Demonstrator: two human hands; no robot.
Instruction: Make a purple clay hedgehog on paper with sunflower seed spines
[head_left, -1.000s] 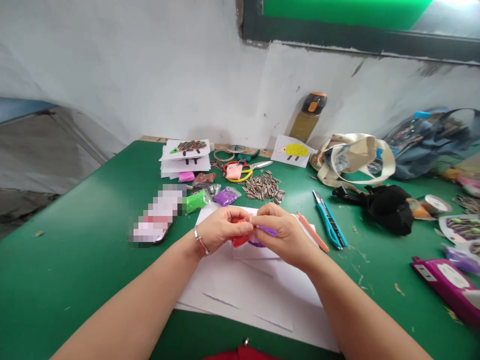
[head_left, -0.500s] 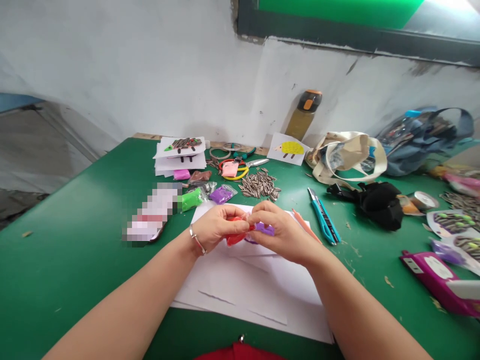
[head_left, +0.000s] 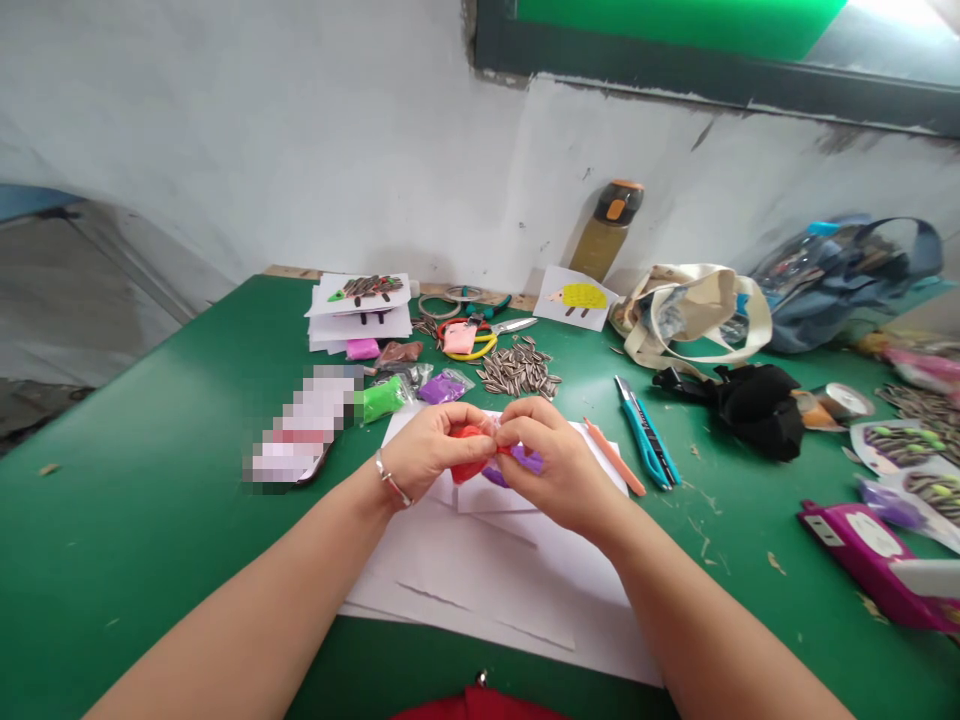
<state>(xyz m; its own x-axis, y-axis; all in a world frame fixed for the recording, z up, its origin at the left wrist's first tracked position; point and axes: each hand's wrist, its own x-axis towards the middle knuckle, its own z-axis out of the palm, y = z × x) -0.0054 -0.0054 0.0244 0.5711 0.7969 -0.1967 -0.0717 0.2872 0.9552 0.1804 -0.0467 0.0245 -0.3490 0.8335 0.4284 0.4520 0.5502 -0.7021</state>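
Note:
My left hand (head_left: 442, 445) is closed on a small packet of red modelling clay (head_left: 469, 460), held between thumb and fingers. The fingertips of my right hand (head_left: 551, 450) pinch the red stuff at the packet's right end, meeting the left thumb. Below both hands lies a purple clay shape (head_left: 529, 460) on white paper (head_left: 480, 560), partly hidden by the fingers. An orange modelling tool (head_left: 615, 457) rests on the paper just right of my right hand.
Packets of green clay (head_left: 382, 398) and purple clay (head_left: 445, 387) lie behind my hands, near a heap of sunflower seeds (head_left: 519, 368). Scissors (head_left: 514, 326) are further back. A blue utility knife (head_left: 646, 435) lies right. A pixelated phone-like object (head_left: 304, 425) is left.
Both hands stay in nearly the same place. The red packet has turned slightly between the fingers, and the fingertips have shifted a little.

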